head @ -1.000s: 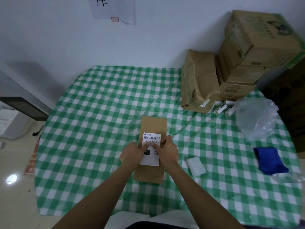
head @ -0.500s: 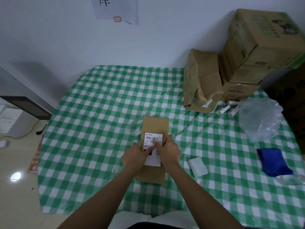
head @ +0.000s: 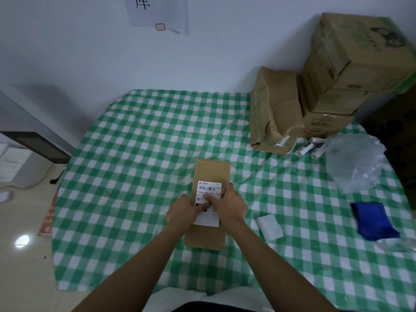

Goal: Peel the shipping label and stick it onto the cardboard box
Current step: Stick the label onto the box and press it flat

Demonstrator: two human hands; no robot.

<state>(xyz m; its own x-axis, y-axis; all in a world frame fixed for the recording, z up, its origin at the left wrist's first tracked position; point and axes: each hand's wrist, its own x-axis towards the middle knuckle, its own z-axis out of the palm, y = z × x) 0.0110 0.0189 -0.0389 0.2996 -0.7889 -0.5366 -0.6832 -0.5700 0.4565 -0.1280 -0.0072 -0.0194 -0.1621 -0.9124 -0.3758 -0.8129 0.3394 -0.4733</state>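
Observation:
A flat brown cardboard box (head: 211, 170) lies lengthwise in the middle of the green checked tablecloth. A white shipping label (head: 209, 188) with a barcode lies flat on its top face. My left hand (head: 183, 211) rests on the label's left side, index finger pressing its middle. My right hand (head: 230, 204) presses the label's right side, fingers bent down onto it. The hands hide the label's middle part. A white backing sheet (head: 269, 227) lies on the cloth to the right of the box.
Stacked cardboard boxes (head: 351, 70) and a crumpled brown parcel (head: 274, 113) stand at the back right. Small white tubes (head: 310, 148), a clear plastic bag (head: 355, 163) and a blue cloth (head: 371, 219) lie along the right side. The table's left edge drops to the floor.
Both hands stay on the label; the fingers have slid slightly over its middle. The view has shifted a little.

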